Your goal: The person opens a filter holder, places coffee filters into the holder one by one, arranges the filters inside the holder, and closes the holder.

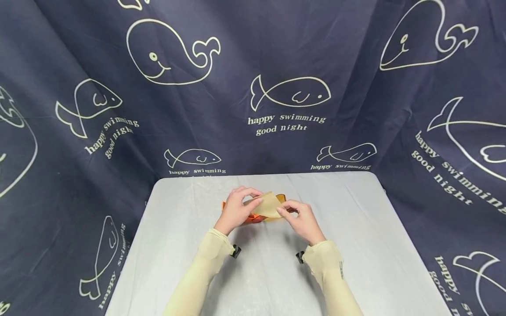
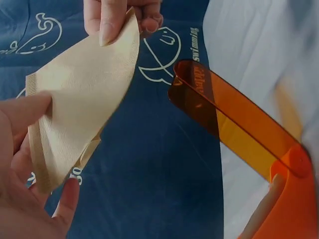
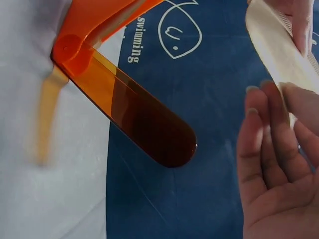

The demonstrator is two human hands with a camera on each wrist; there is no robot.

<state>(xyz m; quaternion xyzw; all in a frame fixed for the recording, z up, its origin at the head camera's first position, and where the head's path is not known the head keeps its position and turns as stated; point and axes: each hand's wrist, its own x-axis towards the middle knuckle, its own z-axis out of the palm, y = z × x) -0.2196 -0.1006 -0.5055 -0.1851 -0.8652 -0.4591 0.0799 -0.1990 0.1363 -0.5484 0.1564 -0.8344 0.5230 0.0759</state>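
Note:
Between my two hands is a cream paper coffee filter (image 1: 269,205), held up over the table. My left hand (image 1: 237,208) pinches its crimped edge, thumb on the near face, as the left wrist view shows. The opposite edge is pinched by my right hand (image 1: 301,218) between thumb and fingers. Just behind and below the filter sits an orange plastic holder (image 2: 294,204) with a see-through amber flap (image 3: 144,109) swung out from its pivot. Neither hand grips the holder. In the head view the hands and filter partly hide it.
A pale cloth covers the table (image 1: 261,272). Dark blue curtains (image 1: 276,149) with white fish and whale drawings stand along the back and both sides. Small black devices (image 1: 236,251) sit at the wrists.

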